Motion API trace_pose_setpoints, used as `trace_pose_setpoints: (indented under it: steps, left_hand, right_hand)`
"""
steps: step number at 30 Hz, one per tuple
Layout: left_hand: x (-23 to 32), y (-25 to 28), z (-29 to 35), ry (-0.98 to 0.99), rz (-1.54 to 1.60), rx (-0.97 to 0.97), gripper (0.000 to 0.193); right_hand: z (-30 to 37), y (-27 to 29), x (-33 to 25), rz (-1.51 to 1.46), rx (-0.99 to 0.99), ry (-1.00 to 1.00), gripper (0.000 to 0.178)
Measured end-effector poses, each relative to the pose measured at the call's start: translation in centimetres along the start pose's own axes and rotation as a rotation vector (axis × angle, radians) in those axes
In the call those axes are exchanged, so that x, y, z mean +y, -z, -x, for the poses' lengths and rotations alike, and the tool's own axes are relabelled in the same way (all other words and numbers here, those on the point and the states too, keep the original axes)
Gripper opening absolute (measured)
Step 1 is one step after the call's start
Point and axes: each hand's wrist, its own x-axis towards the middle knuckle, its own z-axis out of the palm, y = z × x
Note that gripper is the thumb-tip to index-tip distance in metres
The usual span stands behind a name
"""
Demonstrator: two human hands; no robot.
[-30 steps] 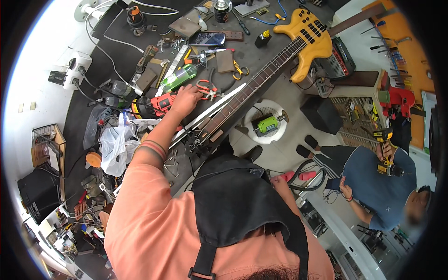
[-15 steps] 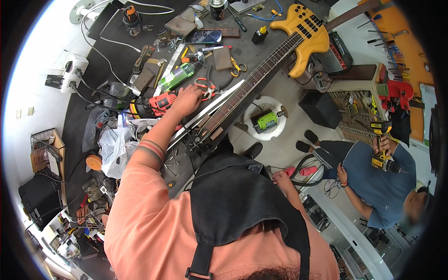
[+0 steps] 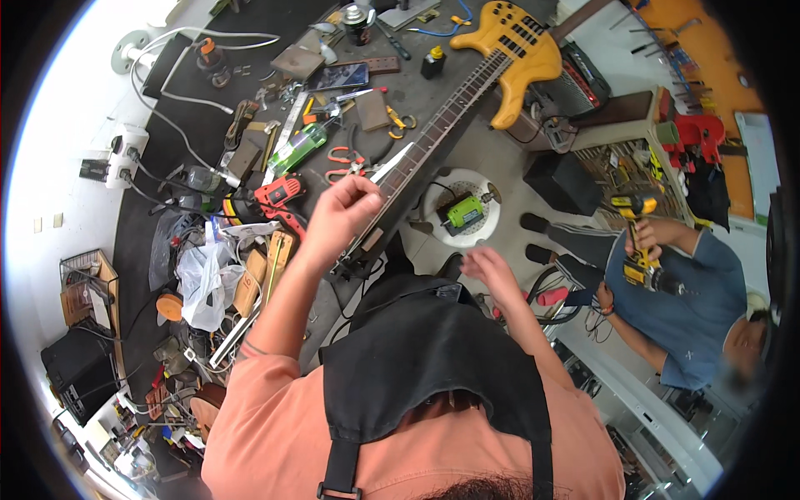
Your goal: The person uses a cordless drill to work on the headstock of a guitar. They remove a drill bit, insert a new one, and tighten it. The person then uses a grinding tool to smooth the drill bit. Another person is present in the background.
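My left hand (image 3: 343, 215) is raised over the lower end of a bass guitar's neck, its fingers curled and the thumb drawn in. Anything inside those fingers is too small or hidden to make out. The yellow wooden bass guitar (image 3: 543, 65) lies slantwise along the bench edge, body at the far right. Beside its neck runs a white strip (image 3: 390, 167). My right hand (image 3: 492, 273) hovers in front of my black apron (image 3: 433, 350), slightly blurred, fingers stretched out and holding nothing. Left of my left hand are a red power tool (image 3: 282, 190) and red-handled pliers (image 3: 343, 158).
A green bottle (image 3: 300, 148), yellow-handled scissors (image 3: 402, 123) and a phone (image 3: 343, 77) lie on the dark bench. Beyond the bench, a green power tool (image 3: 465, 213) rests on a white stool (image 3: 454, 175). At right, a person holds a yellow cordless drill (image 3: 642, 262).
My left hand has left the red power tool's side and moved right, over the neck. My right hand has risen and opened out. Wooden pieces beside my left forearm have come into view.
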Motion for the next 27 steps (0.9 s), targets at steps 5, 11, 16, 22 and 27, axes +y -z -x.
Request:
trace_pose_setpoints:
  steps: [5, 11, 16, 22, 27]
  left_hand:
    - [5.0, -9.8, 2.8, -0.715, -0.765, -0.153, 0.027]
    - [4.7, -12.6, 8.3, -0.923, -0.443, 0.251, 0.04]
    - [4.1, -18.6, 9.1, -0.76, -0.763, 0.2, 0.061]
    - [3.1, -25.2, 8.2, -0.811, -0.514, 0.099, 0.071]
    - [4.1, -26.7, 7.0, -0.689, -0.154, 0.162, 0.073]
  right_hand:
    - [1.6, -9.6, -12.8, -0.662, -0.384, 0.024, 0.053]
    - [4.5, -7.6, -13.6, -0.856, -0.6, 0.027, 0.057]
    - [8.3, -8.2, -13.8, -0.872, -0.65, 0.161, 0.062]
    - [12.3, -7.9, -15.3, -0.704, -0.444, 0.546, 0.066]
    - [13.0, -6.3, -11.3, -0.413, -0.505, 0.684, 0.066]
